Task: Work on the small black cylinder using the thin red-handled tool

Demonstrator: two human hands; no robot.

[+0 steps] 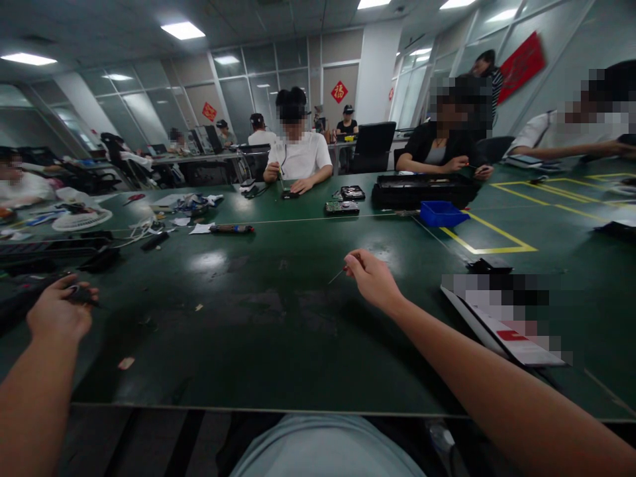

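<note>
Above the green table (278,371), my right hand (375,281) is closed in a pinch round a thin screwdriver (336,276). Its slim metal shaft points down and to the left, and my fingers cover most of the handle. At the far left, my left hand (59,315) is closed on a dark object (82,293) with a narrow tip. Blur and shadow hide what kind of object it is. Long black housings (54,248) lie just beyond that hand.
A blue bin (442,213), a long black casing (424,191) and opened hard drives (342,207) sit across the table. Another screwdriver (231,228) lies left of centre. A white panel (497,324) rests at the right. Co-workers sit opposite; one person's hands (301,185) hold parts.
</note>
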